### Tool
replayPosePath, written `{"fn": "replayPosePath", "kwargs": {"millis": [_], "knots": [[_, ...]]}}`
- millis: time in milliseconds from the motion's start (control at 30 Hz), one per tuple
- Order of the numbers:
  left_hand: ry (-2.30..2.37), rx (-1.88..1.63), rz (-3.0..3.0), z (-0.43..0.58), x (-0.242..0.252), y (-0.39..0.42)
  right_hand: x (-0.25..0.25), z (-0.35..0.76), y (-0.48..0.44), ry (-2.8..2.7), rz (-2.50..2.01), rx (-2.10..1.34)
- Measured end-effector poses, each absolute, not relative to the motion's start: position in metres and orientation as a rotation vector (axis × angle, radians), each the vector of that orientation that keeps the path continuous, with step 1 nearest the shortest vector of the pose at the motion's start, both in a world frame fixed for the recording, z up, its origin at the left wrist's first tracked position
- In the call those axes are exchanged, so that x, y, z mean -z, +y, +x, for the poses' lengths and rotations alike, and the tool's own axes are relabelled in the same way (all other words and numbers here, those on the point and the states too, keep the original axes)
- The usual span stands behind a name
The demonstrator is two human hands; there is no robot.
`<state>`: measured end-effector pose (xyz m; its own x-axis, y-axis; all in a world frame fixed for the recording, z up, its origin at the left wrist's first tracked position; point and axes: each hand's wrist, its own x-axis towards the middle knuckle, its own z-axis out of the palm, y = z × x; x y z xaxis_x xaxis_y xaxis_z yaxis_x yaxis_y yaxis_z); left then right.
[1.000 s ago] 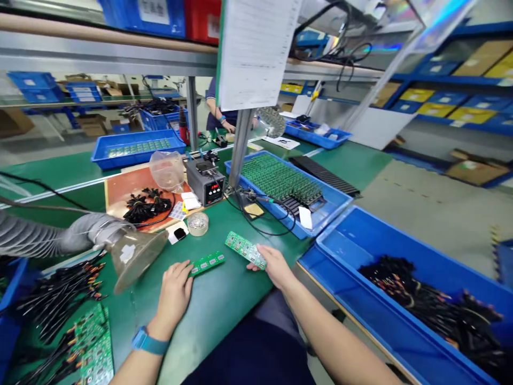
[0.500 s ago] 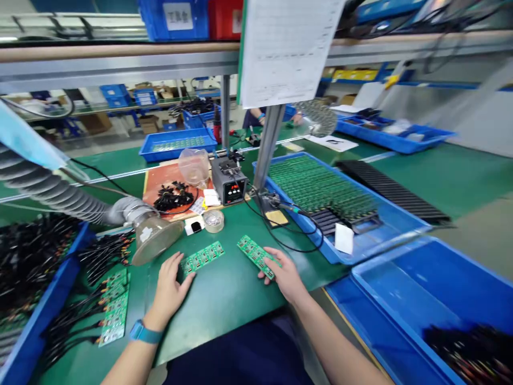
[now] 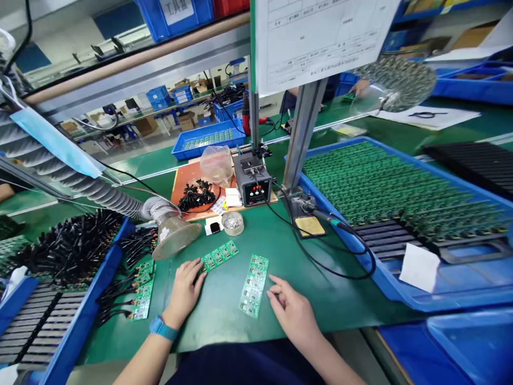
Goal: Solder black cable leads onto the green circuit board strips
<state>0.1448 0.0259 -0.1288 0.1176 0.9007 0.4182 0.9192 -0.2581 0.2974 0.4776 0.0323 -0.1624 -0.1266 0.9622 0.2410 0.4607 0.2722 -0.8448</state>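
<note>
Two green circuit board strips lie on the green bench mat in front of me. My left hand point(image 3: 186, 289), with a blue wristband, rests on the mat with its fingertips touching the near end of the left strip point(image 3: 219, 255). The right strip point(image 3: 254, 284) lies lengthwise beside my right hand point(image 3: 292, 310), whose fingers are loosely curled just off the strip's right edge, holding nothing.
A fume hose with a clear funnel point(image 3: 172, 232) hangs at the left. Behind are a soldering station point(image 3: 252, 184), a tape roll point(image 3: 233, 222) and an orange mat point(image 3: 188, 184) with black connectors. Blue trays of boards point(image 3: 385, 187) stand at the right, black wired parts point(image 3: 72, 248) at the left.
My head has turned left and leaned closer. My right hand has let go of the right strip, which now lies turned lengthwise on the mat. My left hand stays at the left strip.
</note>
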Motion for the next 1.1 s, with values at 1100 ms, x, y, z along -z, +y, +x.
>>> {"fn": "replayPosePath", "kwargs": {"millis": [1100], "knots": [[-2.153, 0.923, -2.025, -0.023, 0.068, 0.010, 0.165, 0.361, 0.035, -2.418, -0.819, -0.079]]}}
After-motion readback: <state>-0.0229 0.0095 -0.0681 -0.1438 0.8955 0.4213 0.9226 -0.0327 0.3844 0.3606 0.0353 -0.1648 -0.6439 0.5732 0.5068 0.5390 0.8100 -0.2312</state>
